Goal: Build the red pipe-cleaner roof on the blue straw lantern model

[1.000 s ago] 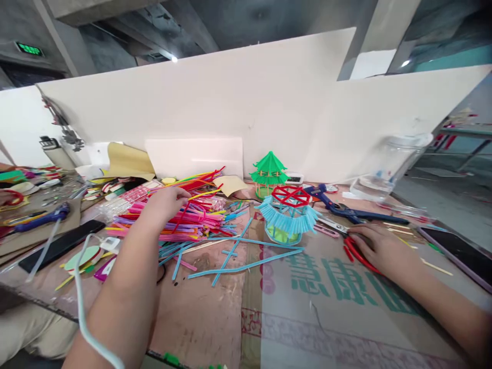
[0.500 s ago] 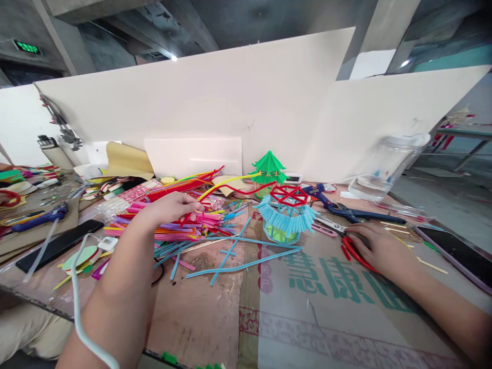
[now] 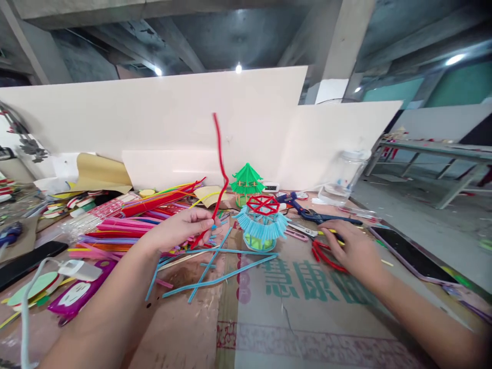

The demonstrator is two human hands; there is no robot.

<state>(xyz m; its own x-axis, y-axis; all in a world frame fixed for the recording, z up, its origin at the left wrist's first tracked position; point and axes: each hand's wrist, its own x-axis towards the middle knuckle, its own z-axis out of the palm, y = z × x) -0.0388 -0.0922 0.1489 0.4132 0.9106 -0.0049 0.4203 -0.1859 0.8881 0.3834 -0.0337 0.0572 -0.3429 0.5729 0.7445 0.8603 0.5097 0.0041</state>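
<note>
My left hand (image 3: 186,228) pinches a red pipe cleaner (image 3: 221,159) between thumb and fingers; its long, slightly bent end stands up while the short end pokes out below. Scissors (image 3: 326,255) with red handles lie on the table at the right, under the closed fingers of my right hand (image 3: 349,246). A yellow-and-black piece shows by those fingertips, its kind unclear. Between my hands stands a small model pavilion (image 3: 261,225) with a light blue fringed roof, green base and red spoked top ring. Behind it is a model with a green tiered roof (image 3: 248,179).
Bundled colored pipe cleaners (image 3: 126,225) lie left, with blue strips (image 3: 219,279) in front. A blue glue gun (image 3: 295,202), clear jar (image 3: 342,177) and phone (image 3: 411,253) are at the right. A purple case (image 3: 82,292) and white cable (image 3: 25,318) lie near my left forearm.
My left hand has lifted the red pipe cleaner upright from the pile; the yellow one no longer stretches from it. My right fingers have shifted on the scissors. The view has turned right.
</note>
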